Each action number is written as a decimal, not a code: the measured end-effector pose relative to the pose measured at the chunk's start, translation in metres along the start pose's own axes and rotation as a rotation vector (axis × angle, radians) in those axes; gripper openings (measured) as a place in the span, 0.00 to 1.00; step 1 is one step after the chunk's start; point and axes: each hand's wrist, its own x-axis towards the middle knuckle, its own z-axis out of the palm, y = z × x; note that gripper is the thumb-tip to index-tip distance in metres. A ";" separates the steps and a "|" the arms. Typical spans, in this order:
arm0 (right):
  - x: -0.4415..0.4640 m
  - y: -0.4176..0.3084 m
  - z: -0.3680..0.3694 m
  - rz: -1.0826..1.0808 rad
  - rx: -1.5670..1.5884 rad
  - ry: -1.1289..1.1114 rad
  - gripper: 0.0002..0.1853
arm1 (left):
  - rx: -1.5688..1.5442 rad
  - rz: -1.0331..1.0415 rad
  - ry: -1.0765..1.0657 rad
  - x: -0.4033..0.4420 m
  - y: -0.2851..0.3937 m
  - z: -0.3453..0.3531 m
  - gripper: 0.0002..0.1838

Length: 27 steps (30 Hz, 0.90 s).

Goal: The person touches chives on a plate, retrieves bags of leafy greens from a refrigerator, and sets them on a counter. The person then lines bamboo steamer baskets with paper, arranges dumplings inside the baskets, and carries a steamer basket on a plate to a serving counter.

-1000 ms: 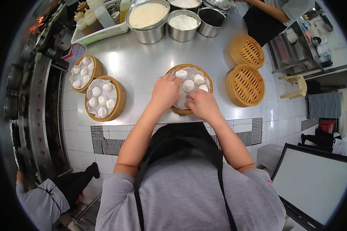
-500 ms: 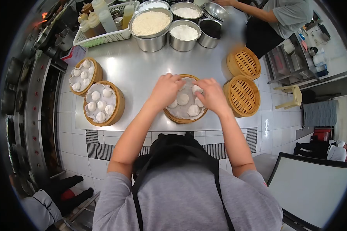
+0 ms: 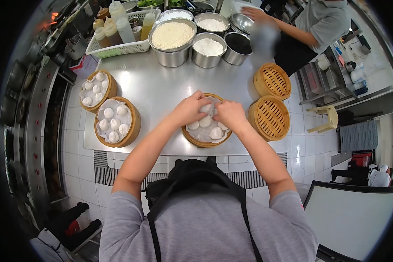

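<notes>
In front of me an open bamboo steamer [image 3: 206,145] stands on the metal table, lined with pale paper and holding several white dough buns. My left hand [image 3: 190,110] reaches over its left rim, fingers curled about a bun [image 3: 206,107] near the back. Over the right side is my right hand [image 3: 230,114]; its fingers are bent and pressed together at the liner, and whatever they pinch is hidden. A pleated bun [image 3: 215,133] rests at the front, and another bun [image 3: 205,122] lies just below my left fingertips.
Two bamboo steamers of buns [image 3: 135,124] stand at left. Slotted bamboo steamers [image 3: 270,118] are at right. Metal pots of white powder [image 3: 207,61] and a white basket of bottles [image 3: 118,50] line the back. A co-worker's hand [image 3: 254,14] is beyond them.
My hands have drawn closer together over the steamer. The right hand has moved left and its fingers have closed in. The view has shifted slightly, and the co-worker's arm has moved.
</notes>
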 end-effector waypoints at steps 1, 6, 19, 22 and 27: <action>0.001 0.000 0.004 0.009 -0.014 -0.008 0.12 | 0.085 0.074 0.061 -0.003 -0.011 0.011 0.17; -0.007 -0.011 0.003 0.086 0.090 0.119 0.11 | 0.388 0.121 0.134 -0.006 -0.018 0.011 0.17; -0.028 0.001 0.034 -0.091 0.379 0.337 0.09 | 0.323 -0.049 0.137 -0.043 0.023 0.033 0.16; -0.014 -0.008 0.024 -0.035 0.314 0.382 0.09 | 0.341 -0.045 0.140 -0.044 0.029 0.034 0.15; -0.028 0.009 0.008 -0.011 0.350 0.401 0.12 | 0.382 -0.003 0.180 -0.045 0.029 0.036 0.16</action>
